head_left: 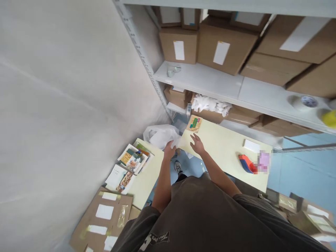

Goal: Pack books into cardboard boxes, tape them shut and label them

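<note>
My left hand (pixel 169 150) is closed on the edge of a white plastic bag (pixel 160 135) that sits between two pale yellow tables. My right hand (pixel 197 144) lies flat and open on the right table (pixel 225 150), its fingers spread, holding nothing. A small colourful booklet (pixel 194 123) lies on that table's far corner, just beyond my right hand. My own shoe (pixel 178 168) shows on the blue floor below my hands.
A stack of books (pixel 133 159) lies on the left table (pixel 147 178). A red and blue tape dispenser (pixel 246 163) and a white pad (pixel 251 145) lie on the right table. Cardboard boxes (pixel 225 45) fill the metal shelves. Flat labelled cartons (pixel 102 217) lie at lower left.
</note>
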`<state>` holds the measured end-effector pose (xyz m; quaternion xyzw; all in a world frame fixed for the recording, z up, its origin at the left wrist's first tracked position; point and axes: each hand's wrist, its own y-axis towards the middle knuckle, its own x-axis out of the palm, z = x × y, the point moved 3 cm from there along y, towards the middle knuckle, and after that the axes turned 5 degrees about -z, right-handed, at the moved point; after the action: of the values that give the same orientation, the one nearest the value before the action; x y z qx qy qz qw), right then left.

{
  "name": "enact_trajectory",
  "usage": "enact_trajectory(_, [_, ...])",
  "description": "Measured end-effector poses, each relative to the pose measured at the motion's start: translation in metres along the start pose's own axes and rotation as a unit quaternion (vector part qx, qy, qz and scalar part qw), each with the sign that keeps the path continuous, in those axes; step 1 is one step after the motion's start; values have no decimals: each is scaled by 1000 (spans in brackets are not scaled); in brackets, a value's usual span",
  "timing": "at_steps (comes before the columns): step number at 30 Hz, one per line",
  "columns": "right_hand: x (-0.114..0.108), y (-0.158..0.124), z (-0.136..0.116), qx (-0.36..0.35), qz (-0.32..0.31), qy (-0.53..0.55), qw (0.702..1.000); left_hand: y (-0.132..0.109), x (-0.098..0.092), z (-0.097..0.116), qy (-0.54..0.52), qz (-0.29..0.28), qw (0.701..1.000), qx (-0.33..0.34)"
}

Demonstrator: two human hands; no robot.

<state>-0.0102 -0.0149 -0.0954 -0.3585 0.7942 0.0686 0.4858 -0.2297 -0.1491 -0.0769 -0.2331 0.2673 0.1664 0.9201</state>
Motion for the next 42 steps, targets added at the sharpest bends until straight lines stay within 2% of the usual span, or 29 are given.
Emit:
enact_trajectory(4, [42, 54, -62, -32, -66, -29, 997, 9, -47, -59, 24, 28, 998, -47])
enact_trajectory(7, [77, 83, -84, 8, -149, -54, 987, 21, -63, -94, 64, 11, 994, -86])
enact_trajectory(10, [109, 95, -88, 66, -242, -96, 963, 41, -66, -115, 116, -17, 990, -80])
enact_trajectory(12, [125, 96, -85, 76, -275, -137, 949, 56, -66, -126, 139, -19, 988, -67])
enact_trajectory(16, [136, 97, -74, 60, -226, -203, 951, 81, -72, -149, 152, -6, 984, -92])
enact_trajectory(18, [132, 101, -69, 51, -203, -197, 958, 88, -77, -160, 160, -13, 980, -115])
enact_trajectory(21, [121, 115, -63, 57, -208, -169, 962, 92, -89, -170, 182, -28, 973, -140])
enact_trajectory(23, [111, 125, -61, 75, -204, -157, 963, 93, -102, -172, 186, -11, 970, -157])
enact_trajectory(25, [98, 134, -62, 96, -179, -148, 968, 94, -120, -171, 174, 31, 969, -176])
enact_trajectory(27, [82, 137, -65, 123, -109, -102, 981, 94, -137, -169, 155, 83, 965, -193])
enact_trajectory(30, [57, 130, -74, 135, 41, 56, 988, 92, -156, -162, 133, 152, 957, -206])
enact_trajectory(32, [44, 120, -81, 114, 100, 161, 975, 90, -158, -158, 127, 164, 957, -202])
enact_trajectory(34, [32, 110, -86, 91, 132, 234, 959, 87, -156, -155, 125, 153, 959, -205])
enact_trajectory(38, [4, 98, -90, 50, 207, 322, 923, 81, -151, -153, 127, 124, 952, -248])
enact_trajectory(40, [-12, 95, -92, 35, 214, 348, 912, 79, -151, -146, 131, 97, 955, -247])
enact_trajectory(42, [-28, 94, -97, 16, 193, 365, 911, 77, -151, -130, 129, 77, 967, -208])
